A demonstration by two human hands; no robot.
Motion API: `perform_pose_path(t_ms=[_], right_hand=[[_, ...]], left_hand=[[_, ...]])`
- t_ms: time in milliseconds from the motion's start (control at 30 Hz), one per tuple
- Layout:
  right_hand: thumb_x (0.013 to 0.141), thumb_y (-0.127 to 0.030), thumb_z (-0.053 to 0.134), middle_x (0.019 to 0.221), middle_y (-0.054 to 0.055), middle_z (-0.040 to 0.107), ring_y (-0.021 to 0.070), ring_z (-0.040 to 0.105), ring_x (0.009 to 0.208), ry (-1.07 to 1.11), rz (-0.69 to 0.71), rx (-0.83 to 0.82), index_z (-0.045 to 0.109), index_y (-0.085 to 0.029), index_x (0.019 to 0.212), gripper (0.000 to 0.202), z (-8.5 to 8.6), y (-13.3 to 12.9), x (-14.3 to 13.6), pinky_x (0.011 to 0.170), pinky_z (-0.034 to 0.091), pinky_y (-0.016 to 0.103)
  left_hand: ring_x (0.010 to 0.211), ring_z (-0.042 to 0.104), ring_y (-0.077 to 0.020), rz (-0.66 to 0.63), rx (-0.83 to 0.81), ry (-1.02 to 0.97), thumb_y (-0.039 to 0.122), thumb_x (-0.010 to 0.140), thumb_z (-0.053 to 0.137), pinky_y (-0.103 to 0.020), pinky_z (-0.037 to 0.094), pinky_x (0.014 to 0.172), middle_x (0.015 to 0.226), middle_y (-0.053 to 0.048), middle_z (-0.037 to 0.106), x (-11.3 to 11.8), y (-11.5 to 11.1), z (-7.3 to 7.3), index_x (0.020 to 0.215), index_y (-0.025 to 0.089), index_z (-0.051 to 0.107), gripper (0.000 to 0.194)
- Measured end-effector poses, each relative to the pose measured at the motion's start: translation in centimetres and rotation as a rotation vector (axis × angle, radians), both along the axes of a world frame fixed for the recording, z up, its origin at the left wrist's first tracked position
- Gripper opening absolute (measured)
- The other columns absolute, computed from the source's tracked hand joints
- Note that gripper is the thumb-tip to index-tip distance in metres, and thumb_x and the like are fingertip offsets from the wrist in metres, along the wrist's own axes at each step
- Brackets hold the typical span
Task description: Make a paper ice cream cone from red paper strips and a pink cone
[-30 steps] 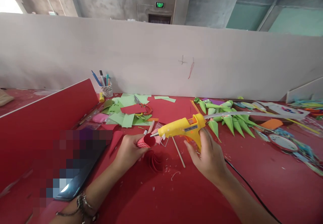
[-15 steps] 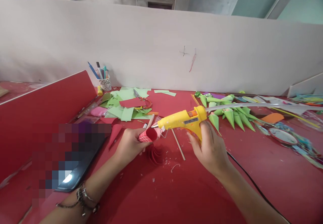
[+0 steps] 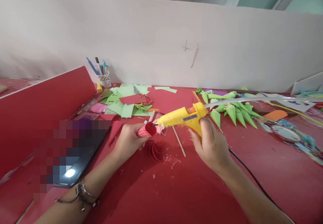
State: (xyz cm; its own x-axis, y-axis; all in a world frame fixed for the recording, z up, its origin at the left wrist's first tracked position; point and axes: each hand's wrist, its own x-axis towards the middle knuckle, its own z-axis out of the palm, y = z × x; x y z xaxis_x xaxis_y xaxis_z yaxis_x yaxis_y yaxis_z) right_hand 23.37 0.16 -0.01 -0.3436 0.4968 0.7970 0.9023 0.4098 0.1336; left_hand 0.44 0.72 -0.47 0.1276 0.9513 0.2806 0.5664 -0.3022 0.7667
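My left hand is closed around a rolled red paper cone with white lines, its open end facing right. In my right hand is a yellow hot glue gun, gripped by its handle. The metal nozzle is at the cone's open end, and its tip appears to be just inside. A long clear glue stick sticks out of the gun's back. Beneath the cone lie curled red paper strips on the red tabletop.
Green paper scraps and red-handled scissors lie at the back left, by a pen cup. Green paper cones are heaped at the right. A dark phone-like device lies left. A black cord runs beneath my right arm.
The glue gun's nozzle has moved down and left, from the cone's upper rim into its opening. The whole view has shifted slightly. Both hands keep their hold.
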Motion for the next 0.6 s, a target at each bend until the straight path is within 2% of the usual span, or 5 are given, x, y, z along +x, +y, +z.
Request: perform_pose_path(t_ms=[367,533,600], right_hand=[[0.084,-0.021,0.039,0.081,0.012,0.059,0.0216,0.059,0.068,-0.004,-0.017,0.017,0.039,-0.009,0.108,0.027,0.22,-0.17,0.05,0.048,0.046,0.027],[0.084,-0.021,0.04,0.079,0.012,0.059,0.0204,0.058,0.063,-0.004,-0.03,0.02,0.041,-0.009,0.106,0.025,0.23,-0.08,0.06,0.044,0.044,0.026],[0.084,-0.02,0.04,0.08,0.012,0.058,0.0201,0.057,0.063,-0.001,-0.028,0.016,0.04,-0.009,0.107,0.026,0.23,-0.03,0.07,0.044,0.044,0.026]], left_hand=[[0.038,0.036,-0.0043,-0.009,0.064,0.067,0.016,0.069,0.054,-0.015,0.026,0.039,0.038,0.007,0.039,-0.17,0.11,0.36,0.049,0.014,0.041,0.024],[0.044,0.036,-0.005,-0.123,0.105,0.136,0.017,0.068,0.056,-0.014,0.028,0.042,0.047,0.007,0.042,-0.62,0.36,0.55,0.064,0.013,0.051,0.007],[0.047,0.038,-0.006,-0.188,0.093,0.173,0.022,0.069,0.057,-0.015,0.031,0.045,0.052,0.006,0.045,-0.87,0.5,0.74,0.073,0.013,0.054,0.011]])
